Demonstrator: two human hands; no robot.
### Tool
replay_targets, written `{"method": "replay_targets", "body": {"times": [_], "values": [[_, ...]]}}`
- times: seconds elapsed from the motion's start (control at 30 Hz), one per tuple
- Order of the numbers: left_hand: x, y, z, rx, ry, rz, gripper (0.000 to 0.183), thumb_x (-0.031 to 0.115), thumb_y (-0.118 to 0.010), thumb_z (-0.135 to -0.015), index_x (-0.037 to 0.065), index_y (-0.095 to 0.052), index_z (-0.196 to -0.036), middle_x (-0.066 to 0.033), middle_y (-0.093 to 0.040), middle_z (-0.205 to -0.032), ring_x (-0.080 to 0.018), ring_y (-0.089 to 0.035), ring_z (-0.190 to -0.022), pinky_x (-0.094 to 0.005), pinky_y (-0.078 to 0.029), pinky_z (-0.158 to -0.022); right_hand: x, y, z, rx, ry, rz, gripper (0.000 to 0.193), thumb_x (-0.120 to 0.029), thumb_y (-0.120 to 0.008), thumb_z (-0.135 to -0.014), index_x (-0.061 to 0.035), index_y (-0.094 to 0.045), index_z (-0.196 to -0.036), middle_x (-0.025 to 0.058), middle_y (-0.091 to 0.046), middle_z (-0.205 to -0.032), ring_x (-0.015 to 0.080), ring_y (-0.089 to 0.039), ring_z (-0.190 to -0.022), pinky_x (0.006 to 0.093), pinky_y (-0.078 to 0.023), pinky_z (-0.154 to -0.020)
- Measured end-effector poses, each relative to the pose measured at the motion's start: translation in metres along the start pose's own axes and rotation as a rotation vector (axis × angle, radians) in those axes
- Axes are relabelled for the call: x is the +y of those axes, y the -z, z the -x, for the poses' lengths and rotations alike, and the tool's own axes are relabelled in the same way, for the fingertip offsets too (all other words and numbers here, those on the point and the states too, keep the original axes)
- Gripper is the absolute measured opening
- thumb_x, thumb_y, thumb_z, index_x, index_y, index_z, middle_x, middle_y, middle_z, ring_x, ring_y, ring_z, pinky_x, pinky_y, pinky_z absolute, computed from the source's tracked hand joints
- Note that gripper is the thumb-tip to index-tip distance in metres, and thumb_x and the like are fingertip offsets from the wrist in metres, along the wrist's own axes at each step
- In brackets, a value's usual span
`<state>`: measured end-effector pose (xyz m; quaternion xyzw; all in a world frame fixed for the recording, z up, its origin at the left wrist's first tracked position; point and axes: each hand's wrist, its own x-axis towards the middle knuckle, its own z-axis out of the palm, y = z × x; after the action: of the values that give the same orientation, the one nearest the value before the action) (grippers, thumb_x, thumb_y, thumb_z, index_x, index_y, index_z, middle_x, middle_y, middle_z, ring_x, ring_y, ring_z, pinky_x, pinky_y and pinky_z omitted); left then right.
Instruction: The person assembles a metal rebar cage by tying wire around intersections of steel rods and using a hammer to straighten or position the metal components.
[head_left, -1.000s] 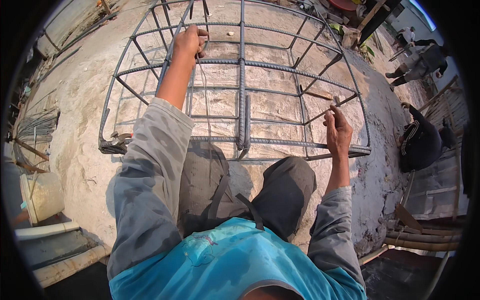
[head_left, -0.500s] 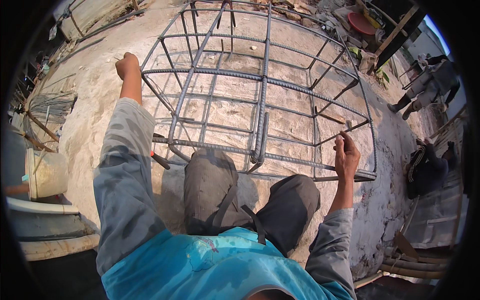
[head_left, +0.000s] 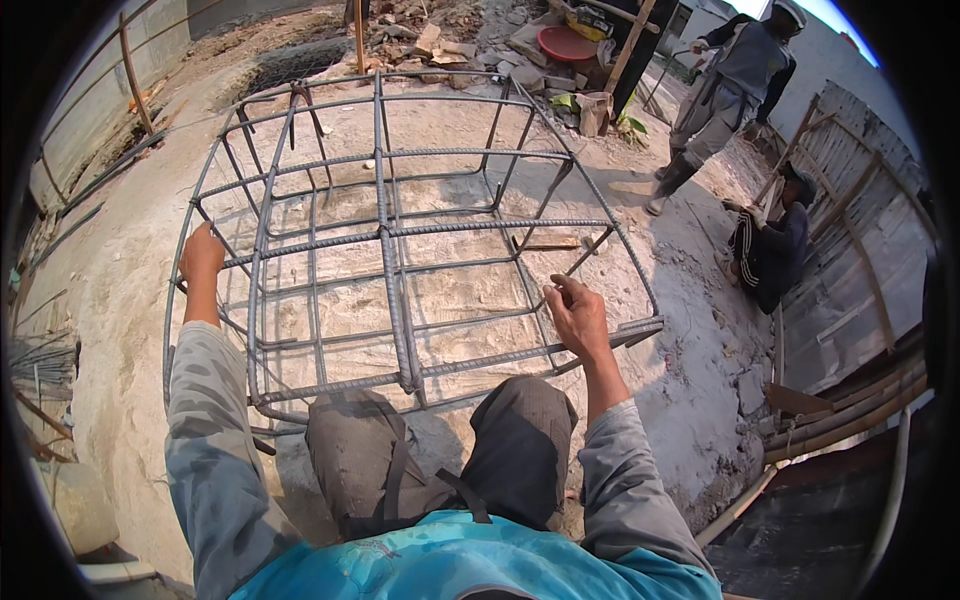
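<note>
A box-shaped cage of tied ribbed steel bars [head_left: 480,228] stands on the pale ground before my knees. My left hand [head_left: 202,255] is closed at the cage's left side, over the outer bar. Whether it grips that bar or something small is hidden. My right hand [head_left: 577,315] hovers above the near right part of the cage, its fingers loosely bent and apart, with nothing visible in them. The dark end of a handle [head_left: 264,446] shows by the near left corner, next to my left knee.
One person [head_left: 728,90] stands at the far right; another [head_left: 772,240] sits by a sheet-and-wood fence [head_left: 860,230]. Rubble and a red basin [head_left: 567,43] lie at the back. A pale bucket [head_left: 82,505] and a bundle of thin rods [head_left: 42,358] are on the left.
My view has swung right and up, so the cage appears lower and farther left. My left hand has come from beside the cage onto its left side. My right-hand fingers have spread slightly.
</note>
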<state>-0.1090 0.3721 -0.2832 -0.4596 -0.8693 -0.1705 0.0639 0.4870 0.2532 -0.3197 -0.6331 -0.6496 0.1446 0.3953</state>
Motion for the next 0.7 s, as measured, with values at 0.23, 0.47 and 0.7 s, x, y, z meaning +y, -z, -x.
{"method": "replay_targets", "body": {"times": [0.23, 0.47, 0.7], "values": [[0.006, -0.006, 0.0, -0.065, -0.173, -0.098, 0.034, 0.025, -0.052, -0.09, 0.012, -0.07, -0.116, -0.0162, -0.069, -0.118, -0.036, -0.065, -0.11, -0.0486, -0.052, -0.092, -0.004, 0.001, 0.001, 0.008, -0.002, 0.034, 0.034, -0.027, -0.068, -0.092, 0.0006, -0.07, -0.112, 0.0193, -0.069, -0.075, 0.0287, -0.068, -0.067, 0.0384, -0.053, -0.065], [0.007, 0.031, -0.03, 0.074, -0.244, -0.083, 0.039, 0.029, -0.057, -0.089, 0.008, -0.068, -0.12, -0.0194, -0.066, -0.118, -0.0382, -0.064, -0.108, -0.0475, -0.05, -0.093, 0.001, -0.006, 0.001, 0.097, 0.031, -0.069, 0.034, -0.026, -0.068, -0.092, 0.0008, -0.07, -0.112, 0.0173, -0.067, -0.072, 0.0258, -0.065, -0.063, 0.0364, -0.051, -0.062], [0.132, 0.103, 0.057, -0.004, -0.732, 0.333, 0.037, 0.025, -0.059, -0.091, 0.006, -0.065, -0.122, -0.0172, -0.065, -0.114, -0.0338, -0.065, -0.104, -0.0419, -0.051, -0.092, 0.006, -0.003, 0.002, 0.08, 0.001, -0.079, 0.033, -0.024, -0.068, -0.093, -0.0008, -0.068, -0.117, 0.0154, -0.068, -0.072, 0.0222, -0.064, -0.061, 0.0344, -0.051, -0.062]]}}
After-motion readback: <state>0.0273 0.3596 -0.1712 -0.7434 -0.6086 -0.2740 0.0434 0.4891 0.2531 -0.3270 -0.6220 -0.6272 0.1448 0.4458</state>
